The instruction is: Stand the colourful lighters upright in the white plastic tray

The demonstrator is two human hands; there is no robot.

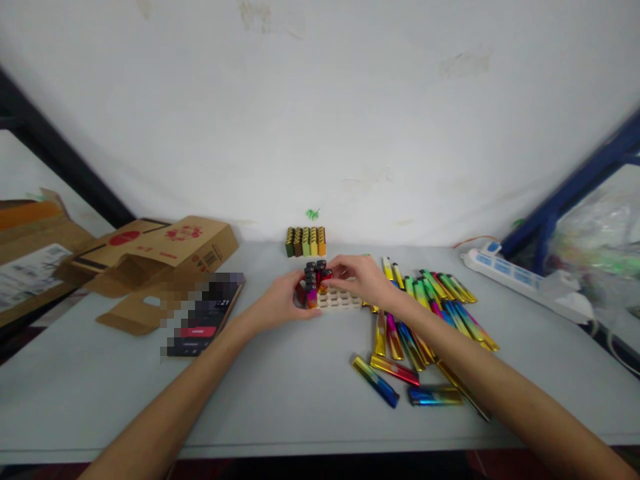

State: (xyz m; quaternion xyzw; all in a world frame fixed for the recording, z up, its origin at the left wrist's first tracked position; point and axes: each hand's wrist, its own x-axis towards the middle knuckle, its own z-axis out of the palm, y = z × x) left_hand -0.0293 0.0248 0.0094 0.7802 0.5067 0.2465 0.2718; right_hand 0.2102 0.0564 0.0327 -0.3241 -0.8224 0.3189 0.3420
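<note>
A cream tray [345,299] with rows of oval holes lies in the middle of the table. Several lighters with black tops [311,277] stand upright along its left end, their bodies pink and orange. My left hand [283,298] is closed around that end, thumb at the front and fingers behind the lighters. Over the tray my right hand [363,277] pinches a red lighter [326,275] beside the standing ones; its lower part is partly hidden.
Loose shiny lighters [395,370] are spread to the right, partly under my right forearm. A block of upright lighters [306,242] stands near the wall. Cardboard boxes [200,247] and a phone [207,320] lie left, a power strip [525,277] right.
</note>
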